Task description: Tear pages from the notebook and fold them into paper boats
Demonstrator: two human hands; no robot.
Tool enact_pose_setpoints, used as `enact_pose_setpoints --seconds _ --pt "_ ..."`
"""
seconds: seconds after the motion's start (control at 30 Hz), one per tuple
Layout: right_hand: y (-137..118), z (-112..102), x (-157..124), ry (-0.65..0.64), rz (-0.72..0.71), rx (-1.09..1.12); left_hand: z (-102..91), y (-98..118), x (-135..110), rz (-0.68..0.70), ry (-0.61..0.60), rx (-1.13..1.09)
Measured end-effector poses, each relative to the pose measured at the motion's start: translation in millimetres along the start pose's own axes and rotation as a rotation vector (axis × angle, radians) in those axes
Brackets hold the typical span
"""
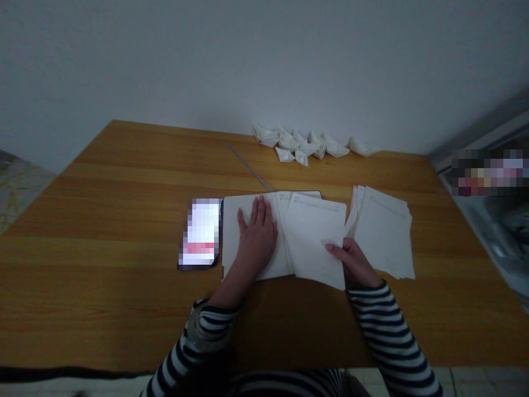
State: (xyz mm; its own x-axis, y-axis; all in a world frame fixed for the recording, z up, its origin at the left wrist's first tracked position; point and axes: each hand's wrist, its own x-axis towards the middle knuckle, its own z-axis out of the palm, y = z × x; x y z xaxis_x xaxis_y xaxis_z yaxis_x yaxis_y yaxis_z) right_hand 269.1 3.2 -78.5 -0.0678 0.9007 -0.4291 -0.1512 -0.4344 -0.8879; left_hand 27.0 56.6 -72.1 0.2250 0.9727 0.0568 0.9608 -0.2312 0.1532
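Note:
An open notebook (235,220) with lined white pages lies near the middle of the wooden table (103,220). My left hand (257,234) rests flat on its left page, fingers stretched out together. My right hand (351,262) pinches the lower right edge of a loose or lifted page (316,237) on the notebook's right side, thumb on top. Both sleeves are black-and-white striped.
A stack of loose white sheets (384,231) lies just right of the notebook. A phone (201,234) with a lit screen sits to its left. Several folded paper shapes (306,144) line the far edge by the wall. A thin ruler (248,165) lies diagonally behind the notebook.

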Motion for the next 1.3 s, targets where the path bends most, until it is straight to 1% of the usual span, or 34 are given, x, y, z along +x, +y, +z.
enact_pose_setpoints --seconds 0.13,0.27,0.33,0.47,0.6,0.8,1.03,1.2,1.3 --pt "-1 1 -5 -0.005 -0.065 -0.076 0.1 0 0 -0.001 -0.002 -0.002" --pt "-4 5 -9 -0.093 -0.102 -0.187 0.3 0 0 0.006 0.002 -0.002" --pt "-4 5 -10 -0.122 -0.103 -0.187 0.1 -1 0 0.011 0.003 0.002" --pt "-3 3 -11 -0.088 -0.096 -0.075 -1.5 0 0 0.004 -0.017 0.005" --pt "-5 2 -11 -0.056 -0.084 -0.067 -3.0 0 0 0.008 -0.025 0.007" --pt "-9 3 -14 -0.023 -0.080 -0.147 -2.1 -1 0 0.007 -0.015 0.001" --pt "-11 7 -28 -0.104 -0.087 -0.297 -0.2 -1 0 0.011 -0.002 -0.010" --pt "-3 10 -33 -0.072 -0.191 -0.370 2.3 -2 -1 0.016 0.013 -0.004" --pt "2 9 -35 -0.051 -0.203 -0.372 2.3 -1 -1 0.015 0.008 -0.002"
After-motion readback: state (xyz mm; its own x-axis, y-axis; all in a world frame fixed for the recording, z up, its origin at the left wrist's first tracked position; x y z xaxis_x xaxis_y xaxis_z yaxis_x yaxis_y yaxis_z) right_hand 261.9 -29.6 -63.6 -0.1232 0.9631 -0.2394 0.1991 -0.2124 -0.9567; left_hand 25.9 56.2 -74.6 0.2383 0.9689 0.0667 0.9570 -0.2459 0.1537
